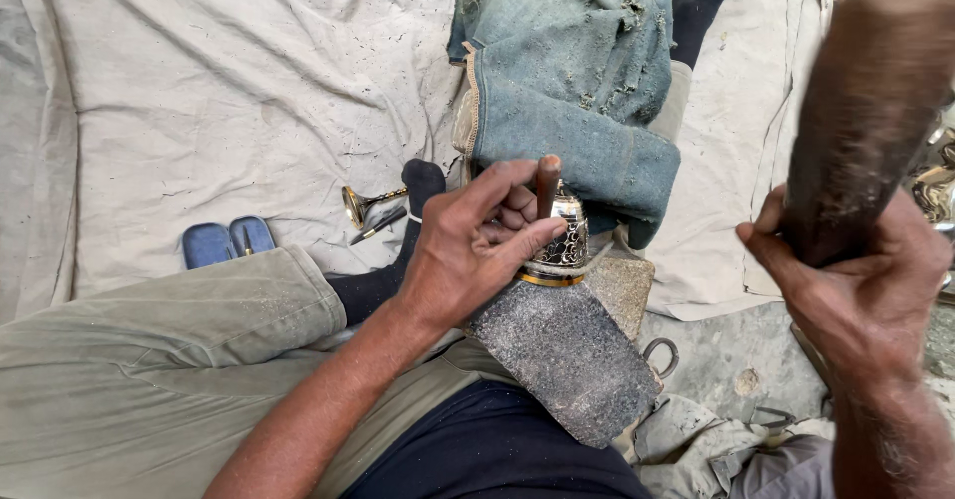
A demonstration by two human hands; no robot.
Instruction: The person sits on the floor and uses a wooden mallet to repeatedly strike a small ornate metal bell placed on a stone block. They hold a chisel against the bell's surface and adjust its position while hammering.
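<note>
The person sits on a pale cloth sheet spread on the floor. The left hand has its grip closed around a thin punch tool with a brown top. The punch stands upright, with its lower end on a small shiny metal cup with carved patterns. The fingers of that hand also press on the cup. The cup sits at the far end of a rough grey block, which lies across the person's lap. The right hand is off to the right of the cup and raised up. Its grip is shut tight on a thick dark wooden mallet, which is blurry and points up and away. Just behind the cup lies a folded blue denim cloth. To the left of the cup, past a foot in a black sock, a small brass horn-shaped piece rests on the sheet. Farther left of the cup sits a pair of blue slippers.
</note>
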